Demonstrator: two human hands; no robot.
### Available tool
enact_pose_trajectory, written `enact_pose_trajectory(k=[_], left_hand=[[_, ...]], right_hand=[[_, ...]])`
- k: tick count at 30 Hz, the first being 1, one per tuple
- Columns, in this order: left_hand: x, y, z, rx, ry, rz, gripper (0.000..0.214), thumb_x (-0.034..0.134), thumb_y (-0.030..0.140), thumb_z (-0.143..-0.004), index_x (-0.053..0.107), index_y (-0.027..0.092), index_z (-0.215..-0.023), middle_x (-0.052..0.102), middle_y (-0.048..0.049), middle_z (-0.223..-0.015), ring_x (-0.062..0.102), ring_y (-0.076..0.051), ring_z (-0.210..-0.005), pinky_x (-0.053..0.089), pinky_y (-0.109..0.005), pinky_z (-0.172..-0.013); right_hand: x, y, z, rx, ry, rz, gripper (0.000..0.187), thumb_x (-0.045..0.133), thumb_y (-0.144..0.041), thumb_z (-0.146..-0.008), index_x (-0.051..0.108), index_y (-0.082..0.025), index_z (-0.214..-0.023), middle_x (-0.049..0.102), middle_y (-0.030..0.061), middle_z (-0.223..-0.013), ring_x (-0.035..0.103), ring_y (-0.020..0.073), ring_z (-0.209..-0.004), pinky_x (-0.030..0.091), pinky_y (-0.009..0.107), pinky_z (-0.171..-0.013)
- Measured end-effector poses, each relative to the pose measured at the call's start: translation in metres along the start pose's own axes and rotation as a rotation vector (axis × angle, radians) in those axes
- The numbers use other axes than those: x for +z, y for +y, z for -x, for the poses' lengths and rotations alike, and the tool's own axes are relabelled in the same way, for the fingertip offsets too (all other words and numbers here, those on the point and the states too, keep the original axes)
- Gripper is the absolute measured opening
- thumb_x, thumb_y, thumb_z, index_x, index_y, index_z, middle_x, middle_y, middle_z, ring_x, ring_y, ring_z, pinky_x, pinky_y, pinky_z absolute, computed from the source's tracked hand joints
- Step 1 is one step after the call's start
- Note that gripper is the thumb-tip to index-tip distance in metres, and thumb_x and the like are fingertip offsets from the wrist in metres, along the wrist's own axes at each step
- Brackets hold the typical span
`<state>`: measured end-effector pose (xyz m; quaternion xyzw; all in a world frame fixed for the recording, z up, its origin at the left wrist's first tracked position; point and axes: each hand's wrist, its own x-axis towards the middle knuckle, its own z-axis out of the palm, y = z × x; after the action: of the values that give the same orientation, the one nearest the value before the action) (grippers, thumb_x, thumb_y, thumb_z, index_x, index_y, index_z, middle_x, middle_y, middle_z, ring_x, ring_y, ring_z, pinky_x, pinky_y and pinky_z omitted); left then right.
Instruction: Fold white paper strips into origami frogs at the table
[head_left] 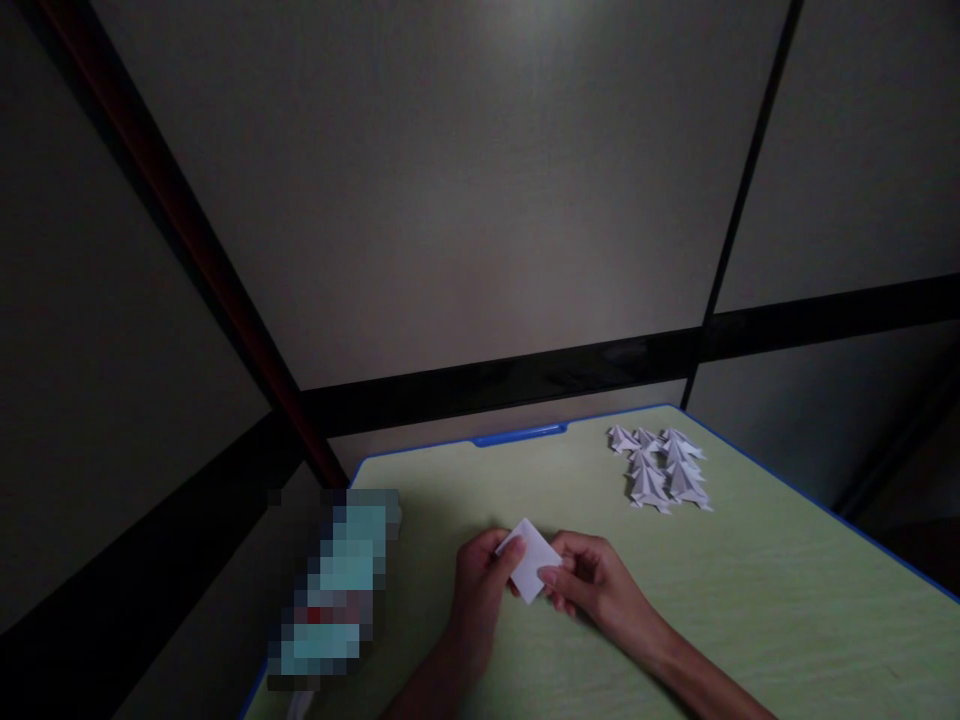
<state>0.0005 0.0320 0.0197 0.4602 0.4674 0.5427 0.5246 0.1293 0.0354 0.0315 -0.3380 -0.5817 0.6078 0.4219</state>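
Observation:
A small folded square of white paper (529,562) is held just above the table, turned so that one corner points away from me. My left hand (484,572) pinches its left corner, thumb on top. On the right corner my right hand (589,575) has a similar grip, with the thumb lying across the paper. The fingers under the sheet are mostly hidden.
Several folded white paper figures (660,470) stand grouped at the table's back right. A blurred-out, pixelated object (337,580) lies along the left edge. The pale green table (750,600) has a blue rim and a blue handle (520,435) at the back, before a panelled wall.

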Motion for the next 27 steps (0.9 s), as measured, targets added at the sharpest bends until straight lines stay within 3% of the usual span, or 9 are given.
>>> enact_pose_trajectory(k=[6, 12, 17, 22, 27], left_hand=[[0.000, -0.002, 0.001, -0.020, -0.050, 0.070, 0.028, 0.055, 0.037, -0.062, 0.051, 0.010, -0.056, 0.049, 0.0013, -0.043, 0.042, -0.008, -0.039, 0.029, -0.019, -0.039], [0.002, 0.004, 0.004, -0.022, -0.016, 0.016, 0.027, 0.057, 0.037, -0.058, 0.052, 0.011, -0.053, 0.046, 0.0034, -0.041, 0.038, -0.007, -0.037, 0.026, -0.017, -0.036], [0.005, 0.002, 0.006, -0.030, -0.057, -0.052, 0.028, 0.058, 0.038, -0.056, 0.049, 0.012, -0.049, 0.042, 0.0048, -0.039, 0.037, -0.007, -0.037, 0.027, -0.017, -0.035], [0.006, -0.003, 0.007, 0.014, -0.064, -0.166, 0.026, 0.056, 0.036, -0.058, 0.051, 0.012, -0.050, 0.044, 0.0038, -0.041, 0.040, -0.008, -0.040, 0.029, -0.018, -0.037], [0.006, -0.001, 0.007, 0.049, -0.054, -0.177, 0.021, 0.055, 0.028, -0.059, 0.052, 0.011, -0.048, 0.045, 0.0028, -0.043, 0.041, -0.009, -0.044, 0.029, -0.019, -0.042]], right_hand=[[-0.007, -0.001, 0.004, -0.075, -0.093, 0.095, 0.024, 0.050, -0.033, -0.070, 0.056, -0.011, -0.061, 0.047, -0.0028, -0.048, 0.039, 0.0071, -0.043, 0.030, 0.018, -0.041], [-0.012, -0.014, 0.006, -0.228, -0.029, 0.234, 0.020, 0.052, -0.025, -0.070, 0.056, -0.014, -0.086, 0.057, 0.0032, -0.068, 0.049, 0.0129, -0.060, 0.038, 0.023, -0.054], [-0.022, -0.014, 0.005, -0.247, -0.082, 0.384, 0.016, 0.054, -0.025, -0.068, 0.065, -0.014, -0.068, 0.061, 0.0049, -0.062, 0.052, 0.0146, -0.058, 0.039, 0.023, -0.053], [-0.027, -0.011, 0.001, -0.216, -0.130, 0.299, 0.017, 0.056, -0.028, -0.066, 0.065, -0.013, -0.063, 0.059, 0.0044, -0.063, 0.051, 0.0141, -0.059, 0.038, 0.023, -0.052], [-0.021, -0.006, -0.004, -0.187, -0.023, 0.168, 0.022, 0.058, -0.032, -0.063, 0.060, -0.012, -0.056, 0.053, 0.0018, -0.059, 0.048, 0.0120, -0.057, 0.037, 0.022, -0.051]])
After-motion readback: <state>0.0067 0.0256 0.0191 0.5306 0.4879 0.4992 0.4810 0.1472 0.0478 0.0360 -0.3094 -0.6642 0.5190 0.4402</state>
